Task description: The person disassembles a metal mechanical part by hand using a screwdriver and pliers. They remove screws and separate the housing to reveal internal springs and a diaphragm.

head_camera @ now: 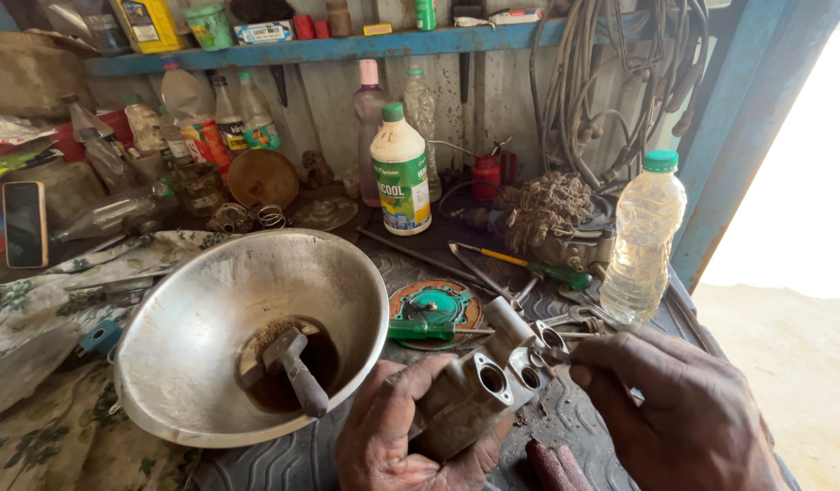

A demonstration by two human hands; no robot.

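Carburettor (479,386): grimy metal body held low over the worktop (584,418), ports facing up.
Hands: left hand (397,436) wrapped around the body; right hand (684,405) pinching a small fitting (555,350) at its top.
Progress: body out of the bowl (211,318); dark fluid and one brush (293,364) inside; cleaning looks part done.
Count: one carburettor, one bowl, two screwdrivers (429,329) nearby.

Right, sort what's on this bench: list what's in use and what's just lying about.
In use:
left hand
right hand
grey metal carburettor body
metal bowl of dark liquid, brush in it

Lying about:
green-handled screwdriver
round gasket
white bottle with green cap
clear plastic bottle
phone
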